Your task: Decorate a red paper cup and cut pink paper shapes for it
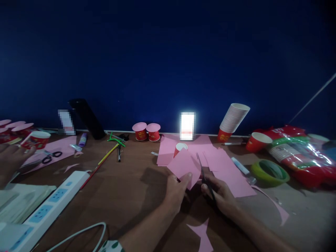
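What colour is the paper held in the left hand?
The paper is pink, shown best in the head view.

This looks like a craft worktable (126,182), given the pink paper (183,164), scissors (209,189), tape (267,181) and stacked cups (234,119).

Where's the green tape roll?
In the head view, the green tape roll is on the table at the right, between the white tube and the red plastic package.

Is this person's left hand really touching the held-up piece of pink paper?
Touching: the head view shows the left hand holding the pink paper, thumb lying over its face.
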Available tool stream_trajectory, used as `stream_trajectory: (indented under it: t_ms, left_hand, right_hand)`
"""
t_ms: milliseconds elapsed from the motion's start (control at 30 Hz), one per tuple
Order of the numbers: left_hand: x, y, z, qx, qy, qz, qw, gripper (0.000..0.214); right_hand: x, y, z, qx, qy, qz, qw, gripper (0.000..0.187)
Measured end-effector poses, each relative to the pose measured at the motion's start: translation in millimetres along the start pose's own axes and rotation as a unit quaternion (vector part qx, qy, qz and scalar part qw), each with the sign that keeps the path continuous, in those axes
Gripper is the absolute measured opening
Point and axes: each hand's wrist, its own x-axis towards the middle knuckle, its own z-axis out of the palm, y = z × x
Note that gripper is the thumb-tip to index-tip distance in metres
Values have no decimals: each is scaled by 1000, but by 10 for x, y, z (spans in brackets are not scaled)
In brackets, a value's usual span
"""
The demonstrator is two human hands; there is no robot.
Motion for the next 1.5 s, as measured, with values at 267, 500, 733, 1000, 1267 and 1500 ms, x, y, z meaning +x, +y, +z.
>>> stream_trajectory:
  t_ms: [267,500,733,1000,1267,1500]
  left_hand:
    - [-32,94,28,-18,-6,-13,1000,31]
    - [-22,69,24,-30,-5,-9,999,33]
    - [-25,84,21,-28,-2,-16,999,32]
    - [-21,95,28,-36,-2,-10,999,30]
    - [-10,26,9,-26,2,-4,1000,31]
    - [-5,32,18,-12,26,-16,999,30]
  right_hand:
    - [1,0,-10,-5,0,5,1000,40]
    - [-3,9,-6,5,-1,10,1000,41]
    - [-2,14,-14,7,-4,16,1000,40]
    - [3,49,-37,-1,-9,18,1000,39]
    - [-8,36,-30,-24,10,16,1000,41]
    - [0,16,-57,-54,3,1,999,39]
